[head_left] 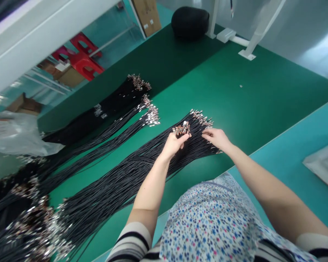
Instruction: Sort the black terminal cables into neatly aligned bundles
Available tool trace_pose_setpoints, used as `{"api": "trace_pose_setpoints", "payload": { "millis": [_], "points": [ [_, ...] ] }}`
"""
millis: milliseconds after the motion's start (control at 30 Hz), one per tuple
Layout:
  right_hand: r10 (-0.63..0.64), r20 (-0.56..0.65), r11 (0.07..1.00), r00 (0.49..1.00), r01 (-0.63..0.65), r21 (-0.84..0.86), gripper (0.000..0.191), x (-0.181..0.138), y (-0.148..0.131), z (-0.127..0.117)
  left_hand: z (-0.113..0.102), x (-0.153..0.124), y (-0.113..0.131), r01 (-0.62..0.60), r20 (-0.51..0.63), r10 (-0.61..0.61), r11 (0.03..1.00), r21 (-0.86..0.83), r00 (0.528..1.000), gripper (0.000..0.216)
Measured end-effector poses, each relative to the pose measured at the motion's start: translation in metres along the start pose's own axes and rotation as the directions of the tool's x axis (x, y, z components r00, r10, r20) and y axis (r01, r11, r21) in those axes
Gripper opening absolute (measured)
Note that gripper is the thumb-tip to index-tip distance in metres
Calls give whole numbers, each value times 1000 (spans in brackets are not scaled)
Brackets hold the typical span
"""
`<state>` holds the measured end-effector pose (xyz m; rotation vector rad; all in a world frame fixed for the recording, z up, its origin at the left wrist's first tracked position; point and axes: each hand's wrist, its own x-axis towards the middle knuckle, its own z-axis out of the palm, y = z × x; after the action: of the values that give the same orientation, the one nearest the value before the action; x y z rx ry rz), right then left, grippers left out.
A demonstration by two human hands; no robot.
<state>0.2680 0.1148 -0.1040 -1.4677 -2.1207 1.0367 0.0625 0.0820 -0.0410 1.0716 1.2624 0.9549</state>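
Observation:
A wide bundle of thin black cables (120,178) with small metal-tipped ends lies slantwise across the green table (224,98). My left hand (176,142) is closed around a bunch of cable ends (182,128), whose copper and silver tips stick up above the thumb. To the right, my right hand (215,136) hovers at the ends of the wide bundle, thumb and fingertips pinched together. Whether a single cable is between those fingertips is too small to make out. More metal tips (200,118) fan out just beyond both hands.
Further black cable bundles (98,116) lie behind, towards the left. A clear plastic bag (19,133) rests at the table's left. A black rounded object (190,22) sits at the back by a white metal post (259,32). Red stools (83,56) stand beyond the table.

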Motion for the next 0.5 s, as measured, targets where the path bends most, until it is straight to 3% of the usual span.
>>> {"api": "trace_pose_setpoints", "payload": {
  "millis": [100,200,267,367,500],
  "points": [
    [-212,132,877,968,248,-411,21,6,29,4,-5,3,2,-47,-42,43,994,-95,998,27],
    [-252,224,719,942,337,-608,20,8,32,6,-9,2,4,81,51,-71,968,-238,996,37],
    [-305,273,640,912,408,-650,21,9,25,3,-11,0,6,139,48,-130,941,-309,990,39],
    [-408,308,559,859,502,-660,25,11,11,-10,-15,-4,9,120,-32,-141,921,-370,989,37],
    [-447,295,568,845,522,-636,28,8,-10,-28,-13,-7,12,151,-3,-157,954,-260,988,29]
  ]
}}
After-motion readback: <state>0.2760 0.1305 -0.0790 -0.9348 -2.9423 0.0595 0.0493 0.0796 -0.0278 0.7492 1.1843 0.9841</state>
